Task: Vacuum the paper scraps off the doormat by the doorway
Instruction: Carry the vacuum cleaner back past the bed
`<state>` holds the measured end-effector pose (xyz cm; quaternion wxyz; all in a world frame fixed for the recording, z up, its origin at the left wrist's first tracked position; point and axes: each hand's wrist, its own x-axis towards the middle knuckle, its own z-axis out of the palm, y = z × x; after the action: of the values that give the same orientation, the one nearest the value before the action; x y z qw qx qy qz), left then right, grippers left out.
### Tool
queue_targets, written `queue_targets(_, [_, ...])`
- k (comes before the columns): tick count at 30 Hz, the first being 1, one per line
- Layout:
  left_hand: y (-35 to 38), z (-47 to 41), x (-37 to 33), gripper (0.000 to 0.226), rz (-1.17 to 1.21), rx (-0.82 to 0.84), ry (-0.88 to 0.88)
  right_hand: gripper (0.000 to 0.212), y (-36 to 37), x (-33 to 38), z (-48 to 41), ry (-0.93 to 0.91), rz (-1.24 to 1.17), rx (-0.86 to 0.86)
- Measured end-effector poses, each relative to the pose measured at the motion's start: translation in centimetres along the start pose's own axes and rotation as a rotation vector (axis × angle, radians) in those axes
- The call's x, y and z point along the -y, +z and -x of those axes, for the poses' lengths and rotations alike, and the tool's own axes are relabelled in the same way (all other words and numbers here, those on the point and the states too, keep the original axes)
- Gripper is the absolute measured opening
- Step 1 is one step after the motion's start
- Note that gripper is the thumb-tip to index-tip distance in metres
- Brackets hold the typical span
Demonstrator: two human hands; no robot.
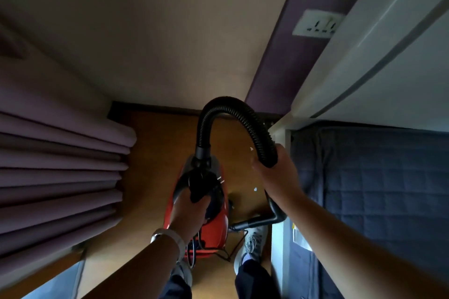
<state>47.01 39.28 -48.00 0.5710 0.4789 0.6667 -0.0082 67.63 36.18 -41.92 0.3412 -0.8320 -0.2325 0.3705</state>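
Here: both grips closed on the vacuum cleaner

The left grip (194, 206) is clenched around the black handle (201, 184) on top of the red vacuum cleaner (218, 226), with the fingers wrapped around it. A pale wristband (170, 235) sits on that wrist. The right grip (274, 172) grasps the black ribbed hose (226, 104) near its end. The hose rises from the front of the machine, makes a high arch and comes down into the right grip. Below this grip a dark bent pipe (274, 213) points toward a grey shoe (255, 240). A thin cord (235, 247) lies beside the back of the machine.

Two small white scraps (251, 149) lie on the orange-brown floor (158, 153), between the vacuum cleaner and the right arm, one near the thumb and one lower. They are too small to tell the material. Folded purple curtains (60, 165) are at the left. A bed (376, 189) with a dark blue quilt is at the right, and a white wall socket (318, 23) is on the purple wall strip above it.
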Motion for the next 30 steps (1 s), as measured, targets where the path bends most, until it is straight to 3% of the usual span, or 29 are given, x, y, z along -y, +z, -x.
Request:
queue_targets(14, [6.8, -16.2, 9.7, 0.017, -0.072, 0.001, -0.074, 0.018, 6.0, -11.6, -11.3, -0.14, 0.174, 0.016])
queue_targets(18, [6.6, -19.5, 11.9, 0.038, -0.112, -0.027, -0.082, 0.024, 7.5, -14.0, -13.3, -0.155, 0.263, 0.018])
queue_targets(23, [6.9, -21.8, 11.6, 0.008, -0.115, -0.045, -0.052, 0.022, 9.6, -16.0, -14.9, -0.153, 0.232, 0.018])
queue_targets(30, [9.1, -23.3, 10.3, 0.005, -0.003, -0.063, -0.037, 0.014, 12.4, -17.9, -16.5, -0.036, 0.065, -0.019])
